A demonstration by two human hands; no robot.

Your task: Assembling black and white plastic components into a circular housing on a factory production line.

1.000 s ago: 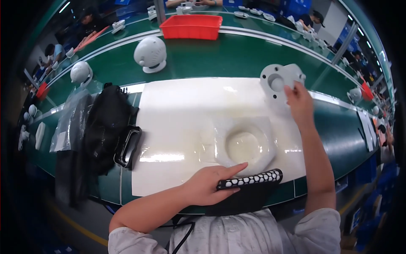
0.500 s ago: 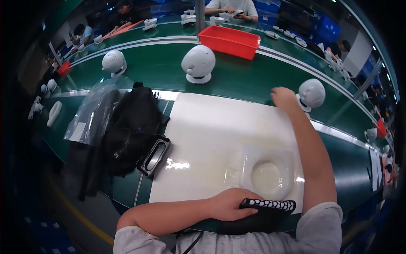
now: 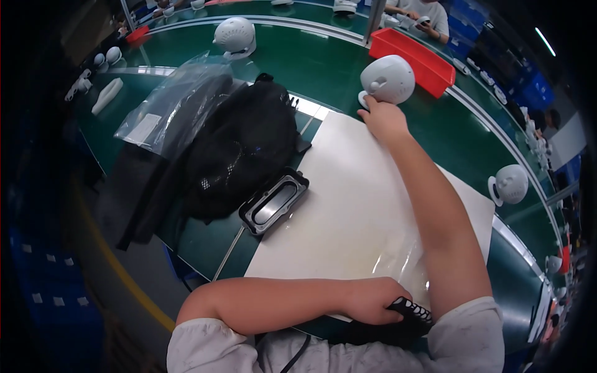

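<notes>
- White rounded housing (image 3: pixel 388 79) sits on the green belt (image 3: pixel 298 59) in the upper middle of the frame, just beyond the far edge of the white mat (image 3: pixel 348 211) and just in front of the red bin (image 3: pixel 413 55).
- Right hand (image 3: pixel 382 118) is stretched out to the upper middle of the frame; its fingers touch the lower left of the white rounded housing at its base. Whether the fingers are closed around the base cannot be told from this view.
- Left hand (image 3: pixel 372 300) lies at the lower middle of the frame on the near edge of the white mat, fingers curled over one end of a black perforated part (image 3: pixel 413 309).
- Black perforated part shows white holes on its face; the rest of it lies partly under the right arm at the lower right.
- Black rectangular frame (image 3: pixel 274 202) lies at the centre left, half on the left edge of the white mat and half on the belt, with its oblong opening facing up.
- Black mesh bag (image 3: pixel 239 146) fills the centre left, touching the black rectangular frame on its upper side.
- Clear plastic bag (image 3: pixel 171 105) lies in the upper left, overlapping the black mesh bag.
- Second white housing (image 3: pixel 235 35) stands at the top of the frame on the belt, well apart from the hands.
- Third white housing (image 3: pixel 510 184) stands at the right edge, beyond the right corner of the white mat.
- Another person (image 3: pixel 416 15) sits at the top right, behind the red bin.
</notes>
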